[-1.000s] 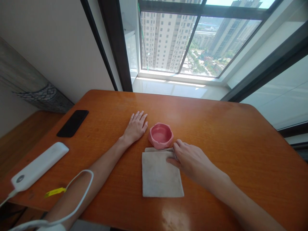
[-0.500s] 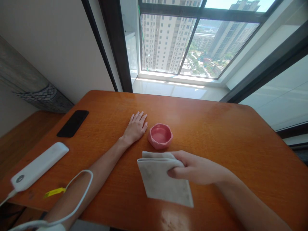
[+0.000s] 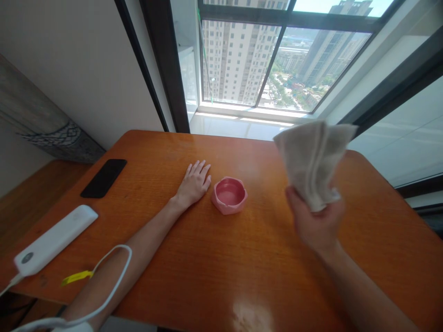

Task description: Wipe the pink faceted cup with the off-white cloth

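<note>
My right hand [image 3: 318,221] is raised above the right half of the orange wooden table [image 3: 242,267], gripping a folded beige cloth [image 3: 313,157] that stands up from my fingers. My left hand [image 3: 194,182] lies flat on the tabletop, fingers apart, holding nothing. Just to its right sits a small pink ceramic bowl [image 3: 229,194], apart from both hands.
A black phone [image 3: 104,177] lies at the table's left. Nearer the left front edge is a white power bank [image 3: 51,240] with a white cable [image 3: 114,276] looping over my left forearm and a yellow tag [image 3: 78,277]. A large window is behind the table.
My right hand took hold of the cloth that lay flat in front of the bowl and lifted it up and to the right. My left hand and the bowl stayed put.
</note>
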`<state>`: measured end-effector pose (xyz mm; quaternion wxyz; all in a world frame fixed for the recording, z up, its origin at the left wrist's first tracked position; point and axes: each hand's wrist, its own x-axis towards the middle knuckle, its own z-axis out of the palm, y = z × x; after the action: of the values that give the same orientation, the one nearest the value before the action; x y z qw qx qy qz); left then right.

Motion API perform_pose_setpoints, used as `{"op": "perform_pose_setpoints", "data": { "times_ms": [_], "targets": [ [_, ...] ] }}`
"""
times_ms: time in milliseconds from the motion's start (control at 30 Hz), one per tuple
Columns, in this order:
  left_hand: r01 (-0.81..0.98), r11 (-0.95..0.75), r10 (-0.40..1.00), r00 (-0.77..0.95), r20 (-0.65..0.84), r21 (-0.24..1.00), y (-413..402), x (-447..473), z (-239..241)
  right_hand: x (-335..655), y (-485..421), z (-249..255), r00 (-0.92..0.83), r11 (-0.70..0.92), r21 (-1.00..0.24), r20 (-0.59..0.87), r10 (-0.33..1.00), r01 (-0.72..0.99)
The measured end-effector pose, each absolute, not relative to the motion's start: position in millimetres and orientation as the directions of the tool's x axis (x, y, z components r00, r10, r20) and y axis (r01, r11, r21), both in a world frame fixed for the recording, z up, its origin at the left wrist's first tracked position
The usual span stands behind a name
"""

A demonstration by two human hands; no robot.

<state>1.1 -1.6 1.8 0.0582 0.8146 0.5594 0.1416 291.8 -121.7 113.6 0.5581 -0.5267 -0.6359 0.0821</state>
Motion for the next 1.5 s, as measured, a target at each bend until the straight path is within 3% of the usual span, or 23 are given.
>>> {"op": "perform_pose_setpoints", "data": {
  "times_ms": [33, 100, 133, 200, 433, 667, 1300, 1400, 1500],
  "targets": [
    [0.894, -0.371, 0.926, 0.336, 0.172, 0.250, -1.2, 1.1, 0.9, 285.1, -122.4, 104.9, -0.045, 0.509, -0.607, 0.615, 0.787, 0.611],
    [0.893, -0.376, 0.923, 0.337, 0.188, 0.246, -0.4, 1.2, -1.5, 270.4, -120.7, 87.5, -0.482, 0.723, -0.399, 0.551, 0.681, 0.564],
    [0.893, -0.378, 0.921, 0.335, 0.197, 0.245, 0.1, 1.2, -2.9, 263.5, -118.7, 79.4, -0.626, 0.779, -0.323, 0.466, 0.625, 0.538],
    [0.891, -0.379, 0.919, 0.331, 0.213, 0.249, 1.0, 1.2, -5.4, 253.5, -114.5, 66.2, -0.716, 0.810, -0.251, 0.378, 0.586, 0.531],
    [0.886, -0.384, 0.916, 0.330, 0.228, 0.261, 1.7, 0.9, -8.8, 254.0, -107.1, 51.1, -0.716, 0.797, -0.232, 0.351, 0.604, 0.558],
    [0.880, -0.388, 0.916, 0.335, 0.220, 0.274, 2.5, -0.4, -8.7, 250.5, -102.9, 43.3, -0.687, 0.798, -0.202, 0.419, 0.594, 0.567],
    [0.887, -0.382, 0.919, 0.336, 0.207, 0.259, 0.7, -0.4, -5.3, 243.7, -103.6, 41.3, -0.663, 0.742, -0.131, 0.369, 0.652, 0.657],
    [0.881, -0.380, 0.921, 0.333, 0.201, 0.282, 0.1, 0.5, -3.4, 247.3, -103.3, 37.5, -0.621, 0.746, -0.220, 0.435, 0.652, 0.629],
    [0.841, -0.426, 0.899, 0.353, 0.259, 0.333, -3.5, 2.6, 3.3, 255.5, -99.2, 32.6, -0.399, 0.617, -0.539, 0.474, 0.785, 0.573]
  ]
}}
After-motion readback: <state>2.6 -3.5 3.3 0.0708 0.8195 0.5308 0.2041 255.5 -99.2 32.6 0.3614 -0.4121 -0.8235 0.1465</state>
